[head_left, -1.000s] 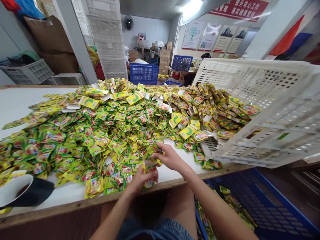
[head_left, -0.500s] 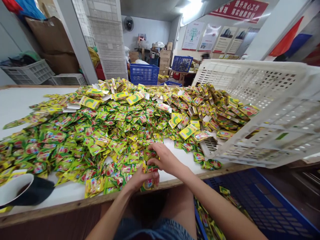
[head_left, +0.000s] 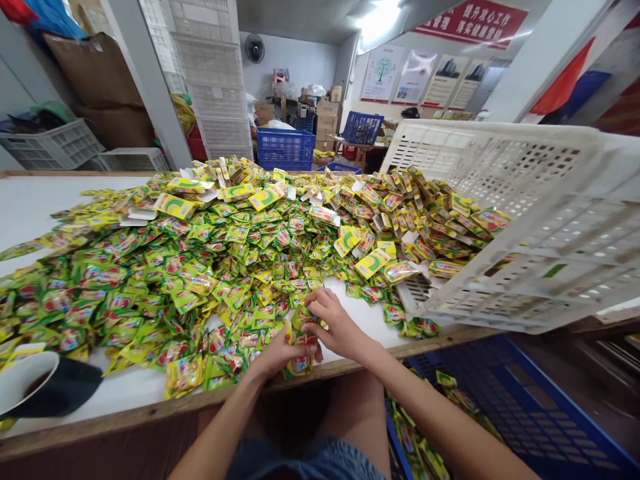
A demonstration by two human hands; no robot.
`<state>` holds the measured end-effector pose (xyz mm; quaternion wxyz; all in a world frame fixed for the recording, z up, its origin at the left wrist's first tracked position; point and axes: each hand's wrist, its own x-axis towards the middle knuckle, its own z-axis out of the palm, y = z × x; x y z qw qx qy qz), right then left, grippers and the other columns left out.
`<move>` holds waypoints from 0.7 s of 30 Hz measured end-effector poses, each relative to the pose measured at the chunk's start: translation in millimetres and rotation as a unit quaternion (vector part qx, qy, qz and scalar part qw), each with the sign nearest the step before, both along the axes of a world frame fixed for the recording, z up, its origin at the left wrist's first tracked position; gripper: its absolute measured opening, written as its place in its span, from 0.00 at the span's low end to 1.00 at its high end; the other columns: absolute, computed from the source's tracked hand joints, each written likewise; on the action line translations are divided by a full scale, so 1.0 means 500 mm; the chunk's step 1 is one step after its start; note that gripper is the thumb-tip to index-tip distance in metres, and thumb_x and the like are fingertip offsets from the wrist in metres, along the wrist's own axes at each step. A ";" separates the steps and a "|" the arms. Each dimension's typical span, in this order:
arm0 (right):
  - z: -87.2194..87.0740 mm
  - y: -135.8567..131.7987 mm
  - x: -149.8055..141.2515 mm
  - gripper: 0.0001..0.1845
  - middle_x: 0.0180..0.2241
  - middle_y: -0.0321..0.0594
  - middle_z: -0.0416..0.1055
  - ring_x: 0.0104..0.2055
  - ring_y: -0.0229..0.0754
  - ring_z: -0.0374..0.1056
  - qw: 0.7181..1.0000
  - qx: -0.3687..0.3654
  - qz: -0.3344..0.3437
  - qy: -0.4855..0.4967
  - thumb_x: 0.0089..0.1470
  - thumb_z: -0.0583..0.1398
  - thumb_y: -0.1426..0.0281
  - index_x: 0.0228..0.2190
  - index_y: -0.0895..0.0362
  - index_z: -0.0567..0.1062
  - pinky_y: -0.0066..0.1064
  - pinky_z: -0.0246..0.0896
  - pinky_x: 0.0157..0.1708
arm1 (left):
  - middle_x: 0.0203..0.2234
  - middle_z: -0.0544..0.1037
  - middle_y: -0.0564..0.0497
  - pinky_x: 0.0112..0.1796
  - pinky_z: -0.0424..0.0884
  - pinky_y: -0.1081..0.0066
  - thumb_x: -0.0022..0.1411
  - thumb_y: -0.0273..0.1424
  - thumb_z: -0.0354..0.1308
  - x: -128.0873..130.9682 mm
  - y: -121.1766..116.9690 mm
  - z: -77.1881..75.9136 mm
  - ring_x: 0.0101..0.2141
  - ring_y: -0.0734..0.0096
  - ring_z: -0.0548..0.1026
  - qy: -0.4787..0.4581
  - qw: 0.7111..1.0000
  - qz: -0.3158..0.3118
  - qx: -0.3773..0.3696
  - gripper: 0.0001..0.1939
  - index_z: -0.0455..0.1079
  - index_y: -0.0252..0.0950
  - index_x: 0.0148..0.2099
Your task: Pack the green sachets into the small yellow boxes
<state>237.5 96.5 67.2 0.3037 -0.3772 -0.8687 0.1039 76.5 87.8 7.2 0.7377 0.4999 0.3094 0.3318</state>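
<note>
Low over the table's front edge, my left hand (head_left: 281,351) is closed round a small yellow-green box (head_left: 301,365) with red and white print, thumb across its face. My right hand (head_left: 336,328) pinches a green candy packet (head_left: 299,316) at the box's upper end. Whether the packet is partly inside the box cannot be made out. Around both hands lies a broad heap of similar green packets (head_left: 193,293). On the heap's far side and right rest several yellow boxes (head_left: 373,263), some with white end flaps open.
A white perforated crate (head_left: 555,267) lies tipped on the right, boxes spilling from its mouth. A dark cup (head_left: 75,385) stands at the front left. Below the table's wooden edge (head_left: 145,415), a blue crate (head_left: 540,407) holds more boxes. Stacked white crates (head_left: 215,80) rise behind.
The right hand has tilted slightly with its fingers still at the packet. The left hand keeps its hold on the box. The whole view has shifted a little.
</note>
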 end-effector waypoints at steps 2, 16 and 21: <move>0.010 -0.003 0.009 0.02 0.40 0.43 0.65 0.43 0.44 0.57 1.000 -0.008 -0.003 -0.025 0.55 0.56 0.74 0.30 0.57 0.68 0.36 0.54 0.42 | 0.27 0.76 0.51 0.34 0.67 0.71 0.44 0.34 0.67 0.004 0.006 -0.005 0.29 0.69 0.73 0.025 0.999 0.032 0.011 0.17 0.70 0.32 0.36; -0.008 0.010 0.022 0.05 0.41 0.45 0.66 0.45 0.47 0.58 0.968 0.077 -0.102 -0.217 0.53 0.60 0.70 0.33 0.58 0.70 0.40 0.47 0.47 | 0.34 0.75 0.51 0.37 0.67 0.71 0.49 0.37 0.63 0.034 0.023 -0.038 0.34 0.67 0.71 0.060 0.986 0.094 0.123 0.19 0.68 0.33 0.42; 0.002 0.010 0.032 0.08 0.42 0.46 0.66 0.48 0.48 0.56 0.961 0.078 -0.091 -0.247 0.52 0.55 0.80 0.33 0.58 0.71 0.40 0.46 0.48 | 0.28 0.74 0.51 0.33 0.67 0.70 0.55 0.42 0.56 0.038 0.026 -0.037 0.31 0.67 0.70 0.100 0.974 0.137 0.148 0.16 0.70 0.33 0.35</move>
